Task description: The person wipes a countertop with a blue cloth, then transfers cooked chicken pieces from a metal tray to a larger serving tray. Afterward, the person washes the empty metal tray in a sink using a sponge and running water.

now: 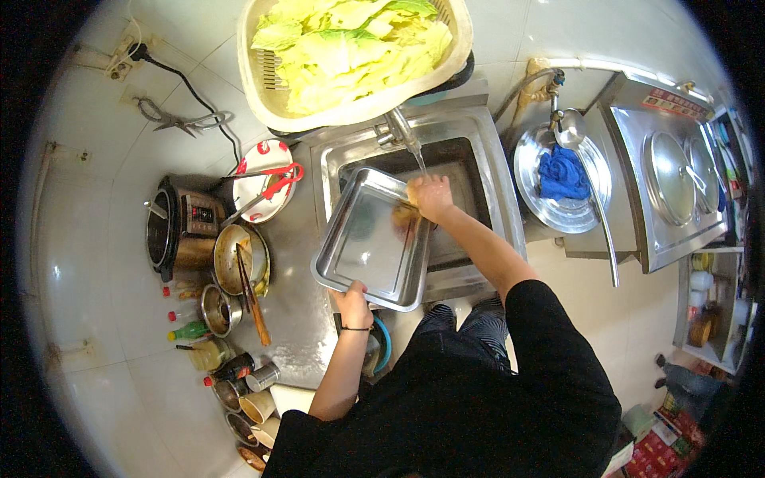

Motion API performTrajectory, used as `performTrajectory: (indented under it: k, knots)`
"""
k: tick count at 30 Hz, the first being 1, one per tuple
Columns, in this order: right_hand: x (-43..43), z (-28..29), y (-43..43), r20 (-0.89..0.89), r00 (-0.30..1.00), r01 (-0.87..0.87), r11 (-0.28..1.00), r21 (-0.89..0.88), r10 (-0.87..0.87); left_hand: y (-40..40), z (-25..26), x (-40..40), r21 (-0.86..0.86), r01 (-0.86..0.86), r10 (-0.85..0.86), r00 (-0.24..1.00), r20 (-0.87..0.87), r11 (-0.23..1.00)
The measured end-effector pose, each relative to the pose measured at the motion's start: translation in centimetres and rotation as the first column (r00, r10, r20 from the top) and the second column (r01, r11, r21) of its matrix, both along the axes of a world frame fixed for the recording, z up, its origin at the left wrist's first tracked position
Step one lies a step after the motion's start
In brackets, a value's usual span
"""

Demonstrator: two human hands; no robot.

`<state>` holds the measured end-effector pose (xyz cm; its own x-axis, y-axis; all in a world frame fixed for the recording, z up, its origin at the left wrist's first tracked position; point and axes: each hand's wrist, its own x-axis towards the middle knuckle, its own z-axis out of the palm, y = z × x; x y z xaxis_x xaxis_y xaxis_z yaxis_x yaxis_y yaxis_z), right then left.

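Note:
My left hand (354, 306) grips the near rim of a rectangular stainless steel tray (373, 239), which is tilted over a metal sink (508, 209). At the tray's far right corner, my right hand (433, 196) is closed on a yellowish sponge (412, 192). Water runs from the faucet (404, 131) onto that hand. The inside of the tray looks wet and shiny.
Behind the sink stands a plastic basket (251, 89) of cabbage leaves. On the left are a pressure cooker (194, 221), bowls, bottles and a plate with red-handled tongs (281, 182). A metal basin (526, 173) with a blue cloth (563, 173) and ladle (572, 128) sits right.

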<state>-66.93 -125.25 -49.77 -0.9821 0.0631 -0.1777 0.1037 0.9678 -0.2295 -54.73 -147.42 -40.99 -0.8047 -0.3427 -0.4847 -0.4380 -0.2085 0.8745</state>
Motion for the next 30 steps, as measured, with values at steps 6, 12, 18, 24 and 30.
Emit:
performTrajectory:
  k: [6, 12, 18, 24, 30]
  knots:
    - [-0.6, 2.6, 0.9, -0.078, 0.997, -0.038, 0.973, -0.227, 0.021, 0.9, 3.3, -0.9, 0.119, 0.077, -0.098, 0.978, 0.187, 0.990]
    - [-4.4, 1.6, 0.3, -0.471, 0.841, -0.271, 0.961, 0.064, 0.268, 2.9, 2.7, -0.3, 0.095, 0.147, -0.160, 0.976, 0.146, 0.985]
    - [-5.6, 4.1, -1.0, 0.093, 0.942, 0.334, 0.928, -0.168, -0.322, 3.3, 3.8, -3.3, 0.052, -0.045, 0.052, 0.989, -0.141, 0.998]
    - [-1.6, 3.0, 0.3, 0.089, 0.954, 0.295, 0.951, -0.090, -0.288, 2.3, 3.3, -4.5, 0.057, -0.103, 0.111, 0.981, -0.162, 0.993]
    - [1.9, 1.3, 1.5, -0.042, 0.996, 0.085, 0.996, 0.019, -0.084, 1.4, 0.1, -5.1, 0.111, -0.083, 0.098, 0.985, -0.140, 0.990]
